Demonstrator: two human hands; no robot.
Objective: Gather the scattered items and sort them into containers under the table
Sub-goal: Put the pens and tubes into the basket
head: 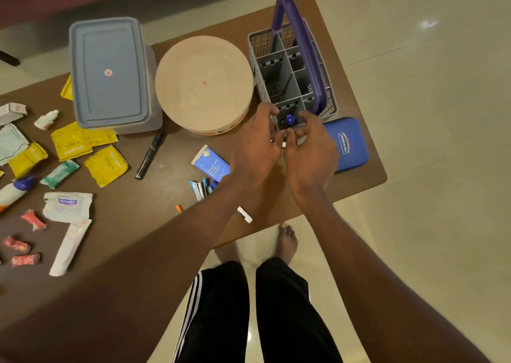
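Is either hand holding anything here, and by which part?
It cannot be told for sure: a small white object shows between the left hand and right hand, but which fingers hold it is unclear.

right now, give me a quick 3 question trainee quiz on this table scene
1. True or false: the grey caddy has a purple handle.
2. Which lies just right of the caddy's near end: A) the black marker, B) the blue Hansaplast case, C) the round beige tub?
3. Fill in: the rectangular box has its lid ____.

Key: 1 true; 2 B; 3 on
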